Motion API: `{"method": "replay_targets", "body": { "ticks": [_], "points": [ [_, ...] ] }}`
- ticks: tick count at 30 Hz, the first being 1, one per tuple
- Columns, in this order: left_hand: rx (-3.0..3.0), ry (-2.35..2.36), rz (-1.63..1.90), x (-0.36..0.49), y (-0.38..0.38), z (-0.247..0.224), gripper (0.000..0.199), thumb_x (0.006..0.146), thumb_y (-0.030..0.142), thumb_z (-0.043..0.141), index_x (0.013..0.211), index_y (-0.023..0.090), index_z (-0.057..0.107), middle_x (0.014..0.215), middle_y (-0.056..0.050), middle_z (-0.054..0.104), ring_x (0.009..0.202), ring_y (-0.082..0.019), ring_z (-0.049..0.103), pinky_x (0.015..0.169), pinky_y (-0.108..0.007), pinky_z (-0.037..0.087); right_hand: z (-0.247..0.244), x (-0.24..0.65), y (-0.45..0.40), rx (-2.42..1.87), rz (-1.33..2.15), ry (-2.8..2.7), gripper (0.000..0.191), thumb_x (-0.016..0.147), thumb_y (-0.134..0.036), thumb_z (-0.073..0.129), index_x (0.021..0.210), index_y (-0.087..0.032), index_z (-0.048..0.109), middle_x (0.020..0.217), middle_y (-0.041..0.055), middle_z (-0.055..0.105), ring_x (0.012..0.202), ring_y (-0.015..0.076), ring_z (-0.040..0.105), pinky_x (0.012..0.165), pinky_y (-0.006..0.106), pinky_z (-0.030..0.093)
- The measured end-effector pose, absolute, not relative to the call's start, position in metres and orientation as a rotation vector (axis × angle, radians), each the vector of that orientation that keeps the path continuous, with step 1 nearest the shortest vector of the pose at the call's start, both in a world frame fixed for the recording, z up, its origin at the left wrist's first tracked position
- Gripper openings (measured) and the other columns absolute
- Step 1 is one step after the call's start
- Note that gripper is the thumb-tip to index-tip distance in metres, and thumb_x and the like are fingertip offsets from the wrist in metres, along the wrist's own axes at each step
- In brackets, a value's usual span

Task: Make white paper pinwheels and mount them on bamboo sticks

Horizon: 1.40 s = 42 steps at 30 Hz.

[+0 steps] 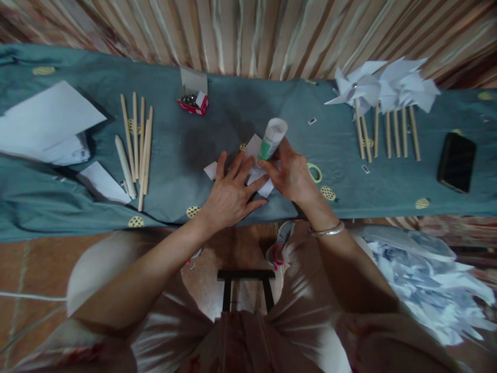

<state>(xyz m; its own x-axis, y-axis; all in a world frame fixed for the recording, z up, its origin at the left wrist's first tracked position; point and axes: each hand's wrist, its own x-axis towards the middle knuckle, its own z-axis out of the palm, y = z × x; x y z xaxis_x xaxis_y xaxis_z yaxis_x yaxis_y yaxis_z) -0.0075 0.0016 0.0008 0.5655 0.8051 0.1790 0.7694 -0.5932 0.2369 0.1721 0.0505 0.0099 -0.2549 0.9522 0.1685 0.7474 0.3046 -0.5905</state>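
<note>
**Glue tube over folded paper at table's near edge**

Left hand point(229, 194): flat, fingers spread wide, pressing down on white paper piece point(254, 166); nothing gripped. Right hand point(293, 176): closed around glue tube point(272, 138), white with green label, tilted, wide end up and far, lower end down at the paper. Metal bangle point(326, 231) on right wrist.

Paper piece: centre of grey-green tablecloth point(233, 114), close to near edge, partly hidden under both hands.

Left of hands: row of wooden sticks point(137, 140), one rolled white paper tube point(125, 166) beside them, loose white sheets point(46, 122) at far left. Far centre: small red box point(193, 103), lid open, holding dark metal pins. Just right of right hand: green tape ring point(315, 172). Far right: finished white paper pinwheels point(382, 85) on sticks, lying in a row; black phone point(457, 161) beyond them. Heap of paper scraps point(430, 285) on floor, near right.
</note>
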Motion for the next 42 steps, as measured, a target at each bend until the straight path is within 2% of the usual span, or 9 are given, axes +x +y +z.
{"method": "replay_targets", "body": {
  "ticks": [7,13,17,22,26,32,35,38,42],
  "points": [
    [2.66,1.341,0.43,-0.008,0.002,0.0,0.052,0.093,0.054,0.054,0.14,0.032,0.053,0.155,-0.012,0.044,0.146,-0.039,0.032,0.117,-0.071,0.011,0.006,0.17,0.046,-1.474,0.501,-2.132,0.033,0.09,-0.044,0.055,0.113,-0.02,0.049,0.097,0.0104,0.069,0.087,0.0272,0.065,0.077,0.04,0.051],
    [2.672,1.347,0.424,-0.008,0.001,-0.001,0.052,0.093,0.055,0.054,0.14,0.032,0.053,0.154,-0.011,0.045,0.147,-0.038,0.032,0.117,-0.07,0.011,0.008,0.177,0.043,-1.454,0.534,-2.109,0.032,0.09,-0.05,0.054,0.106,-0.022,0.051,0.089,0.0084,0.069,0.083,0.0265,0.066,0.074,0.04,0.052],
    [2.674,1.342,0.417,-0.008,0.002,0.0,0.052,0.093,0.053,0.055,0.14,0.031,0.053,0.155,-0.012,0.044,0.146,-0.039,0.032,0.116,-0.071,0.013,0.009,0.181,0.044,-1.462,0.557,-2.069,0.029,0.088,-0.045,0.058,0.105,-0.022,0.053,0.085,0.0076,0.069,0.082,0.0268,0.067,0.076,0.041,0.053],
    [2.715,1.349,0.403,-0.009,0.002,-0.002,0.051,0.093,0.054,0.054,0.138,0.031,0.055,0.153,-0.014,0.045,0.146,-0.039,0.032,0.116,-0.071,0.014,0.005,0.184,0.051,-1.445,0.581,-1.844,0.03,0.088,-0.046,0.059,0.106,-0.022,0.054,0.092,0.0078,0.071,0.088,0.0261,0.068,0.079,0.042,0.055],
    [2.726,1.327,0.412,-0.008,0.002,0.001,0.056,0.095,0.055,0.05,0.143,0.028,0.048,0.156,-0.016,0.041,0.147,-0.038,0.03,0.116,-0.071,0.014,0.002,0.194,0.065,-1.301,0.713,-1.548,0.034,0.087,-0.053,0.059,0.102,-0.023,0.054,0.092,0.0046,0.07,0.091,0.0228,0.07,0.079,0.039,0.057],
    [2.686,1.424,0.559,-0.028,0.005,0.019,0.065,0.096,0.057,0.045,0.15,0.022,0.036,0.159,-0.017,0.036,0.148,-0.034,0.029,0.119,-0.066,0.005,0.005,0.208,0.074,-1.149,1.14,-1.068,0.03,0.078,-0.051,0.07,0.087,-0.024,0.061,0.087,0.0009,0.072,0.086,0.0185,0.071,0.081,0.036,0.059],
    [2.552,1.638,0.561,-0.049,0.011,0.022,0.064,0.093,0.054,0.053,0.146,0.021,0.041,0.147,-0.016,0.051,0.14,-0.034,0.042,0.119,-0.062,0.015,0.01,0.21,0.07,-1.042,1.285,-0.863,0.03,0.076,-0.052,0.074,0.084,-0.024,0.064,0.082,0.001,0.072,0.084,0.0173,0.071,0.08,0.033,0.059],
    [2.45,1.669,0.496,-0.068,0.018,0.016,0.053,0.089,0.045,0.06,0.134,0.019,0.054,0.133,-0.014,0.062,0.125,-0.033,0.054,0.108,-0.052,0.041,0.014,0.208,0.065,-0.983,1.366,-0.753,0.031,0.073,-0.052,0.077,0.082,-0.024,0.067,0.081,0.0007,0.073,0.082,0.0157,0.07,0.08,0.031,0.059],
    [2.388,1.618,0.567,-0.077,0.023,0.011,0.036,0.089,0.032,0.06,0.121,0.02,0.066,0.118,-0.01,0.068,0.113,-0.029,0.061,0.098,-0.044,0.051,0.019,0.205,0.062,-0.978,1.379,-0.766,0.028,0.071,-0.049,0.081,0.08,-0.025,0.069,0.086,-0.0011,0.073,0.079,0.0127,0.068,0.075,0.027,0.057]
  ]
}}
